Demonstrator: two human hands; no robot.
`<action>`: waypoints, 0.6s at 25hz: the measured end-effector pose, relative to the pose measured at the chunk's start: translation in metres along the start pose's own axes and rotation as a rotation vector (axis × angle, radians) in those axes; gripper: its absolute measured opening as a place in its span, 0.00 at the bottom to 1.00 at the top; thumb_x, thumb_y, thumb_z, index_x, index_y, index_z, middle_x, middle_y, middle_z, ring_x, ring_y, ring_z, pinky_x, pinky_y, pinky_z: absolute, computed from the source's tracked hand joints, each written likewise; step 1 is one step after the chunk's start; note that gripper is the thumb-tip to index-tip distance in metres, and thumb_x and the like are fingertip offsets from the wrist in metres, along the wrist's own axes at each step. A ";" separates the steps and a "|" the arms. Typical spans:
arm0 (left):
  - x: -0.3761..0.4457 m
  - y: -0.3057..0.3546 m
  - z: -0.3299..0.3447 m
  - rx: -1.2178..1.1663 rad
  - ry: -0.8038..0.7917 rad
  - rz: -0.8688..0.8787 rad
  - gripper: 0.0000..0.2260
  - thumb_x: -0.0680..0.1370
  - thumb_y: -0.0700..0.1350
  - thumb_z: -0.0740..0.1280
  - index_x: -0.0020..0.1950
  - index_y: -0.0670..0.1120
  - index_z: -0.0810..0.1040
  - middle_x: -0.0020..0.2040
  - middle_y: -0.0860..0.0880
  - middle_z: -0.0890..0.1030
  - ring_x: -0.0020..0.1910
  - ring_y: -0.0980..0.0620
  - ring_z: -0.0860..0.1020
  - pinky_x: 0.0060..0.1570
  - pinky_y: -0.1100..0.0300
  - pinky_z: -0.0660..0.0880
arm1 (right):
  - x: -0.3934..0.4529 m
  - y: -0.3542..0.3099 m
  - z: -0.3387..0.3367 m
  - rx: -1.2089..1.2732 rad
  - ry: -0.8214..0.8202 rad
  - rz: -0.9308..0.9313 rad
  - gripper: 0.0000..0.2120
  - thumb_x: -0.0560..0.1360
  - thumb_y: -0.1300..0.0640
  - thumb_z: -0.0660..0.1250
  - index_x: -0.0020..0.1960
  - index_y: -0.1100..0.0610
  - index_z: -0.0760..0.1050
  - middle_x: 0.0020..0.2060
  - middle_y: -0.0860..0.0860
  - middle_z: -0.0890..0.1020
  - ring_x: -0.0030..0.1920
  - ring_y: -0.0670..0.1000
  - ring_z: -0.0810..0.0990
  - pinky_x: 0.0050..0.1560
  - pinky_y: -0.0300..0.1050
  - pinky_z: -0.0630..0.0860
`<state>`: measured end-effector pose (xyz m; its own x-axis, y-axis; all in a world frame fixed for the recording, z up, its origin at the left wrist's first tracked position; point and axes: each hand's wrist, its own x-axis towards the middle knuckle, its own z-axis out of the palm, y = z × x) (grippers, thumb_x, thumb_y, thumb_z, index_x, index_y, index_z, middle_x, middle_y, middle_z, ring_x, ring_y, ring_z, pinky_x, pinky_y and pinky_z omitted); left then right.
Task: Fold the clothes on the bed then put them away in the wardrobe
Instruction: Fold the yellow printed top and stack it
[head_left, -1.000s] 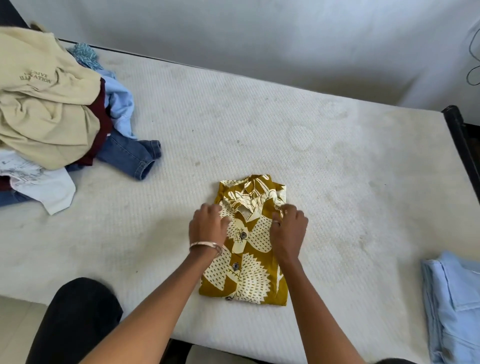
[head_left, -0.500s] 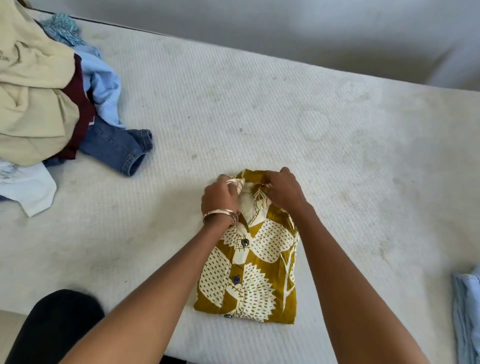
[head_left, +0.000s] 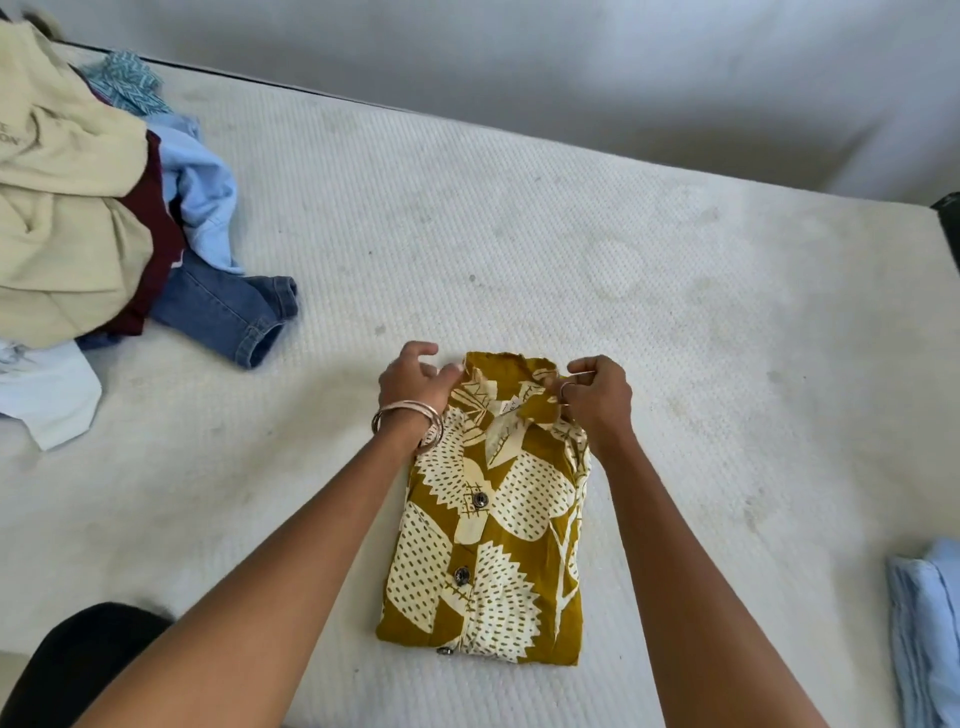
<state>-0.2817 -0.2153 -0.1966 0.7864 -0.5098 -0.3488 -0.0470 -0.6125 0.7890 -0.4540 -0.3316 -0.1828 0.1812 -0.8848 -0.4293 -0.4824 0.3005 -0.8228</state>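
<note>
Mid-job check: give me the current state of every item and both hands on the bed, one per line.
patterned shirt: folded, buttoned, flat on the mattress.
left hand: pinching the collar's left side.
right hand: pinching the collar's right side.
pile of clothes: unfolded, heaped at far left.
jeans: unfolded, leg sticking out of the pile.
light blue garment: folded, at right edge, partly out of view.

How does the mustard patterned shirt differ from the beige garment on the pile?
The mustard shirt lies folded into a neat rectangle; the beige garment lies crumpled. The shirt has a cream leaf print; the beige one is plain with lettering. Both hands grip the shirt's collar; nothing touches the beige one. Both are on the mattress.
</note>
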 end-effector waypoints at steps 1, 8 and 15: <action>0.005 0.007 0.003 0.166 -0.037 0.075 0.21 0.72 0.55 0.74 0.61 0.49 0.76 0.54 0.47 0.80 0.53 0.46 0.80 0.52 0.50 0.78 | 0.003 -0.001 0.002 0.024 -0.016 0.034 0.12 0.75 0.68 0.68 0.56 0.59 0.74 0.43 0.54 0.82 0.42 0.51 0.84 0.39 0.47 0.82; 0.026 0.034 0.034 0.710 -0.147 0.142 0.27 0.71 0.67 0.67 0.57 0.46 0.77 0.53 0.46 0.79 0.52 0.42 0.79 0.46 0.51 0.78 | 0.011 0.006 0.006 -0.077 -0.078 0.073 0.19 0.76 0.68 0.56 0.58 0.50 0.73 0.55 0.56 0.78 0.49 0.55 0.82 0.46 0.49 0.82; 0.017 0.016 0.025 0.465 -0.101 0.392 0.04 0.76 0.45 0.70 0.48 0.47 0.76 0.40 0.50 0.79 0.39 0.50 0.78 0.38 0.58 0.76 | -0.009 0.007 0.008 0.456 -0.210 -0.130 0.12 0.83 0.62 0.59 0.65 0.59 0.70 0.54 0.60 0.81 0.47 0.59 0.85 0.50 0.51 0.82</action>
<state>-0.2844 -0.2486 -0.2022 0.5950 -0.7912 -0.1410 -0.6026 -0.5553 0.5732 -0.4518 -0.3188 -0.1882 0.4059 -0.8486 -0.3393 -0.0302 0.3586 -0.9330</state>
